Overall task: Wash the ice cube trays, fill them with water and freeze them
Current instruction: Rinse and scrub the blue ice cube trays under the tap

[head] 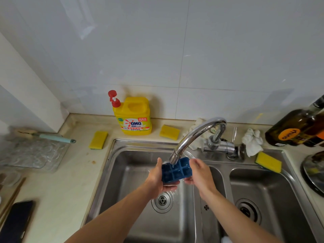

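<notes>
A small blue ice cube tray [177, 171] is held over the left basin of the steel sink [112, 165], its cells facing up and tilted toward me. Water runs from the chrome faucet [192, 135] onto the tray's far side. My left hand [157, 179] grips the tray's left end, fingers underneath and thumb along the edge. On the tray's right end my right hand [199, 172] holds it with thumb on top and fingers below.
A yellow OMO detergent bottle [133, 116] stands behind the sink. Yellow sponges [98, 139] [169, 132] [268, 162] lie on the counter and sink edge. A white cloth [252, 141], dark bottles [296, 128], a brush [52, 137] and a phone [15, 223] surround the sink.
</notes>
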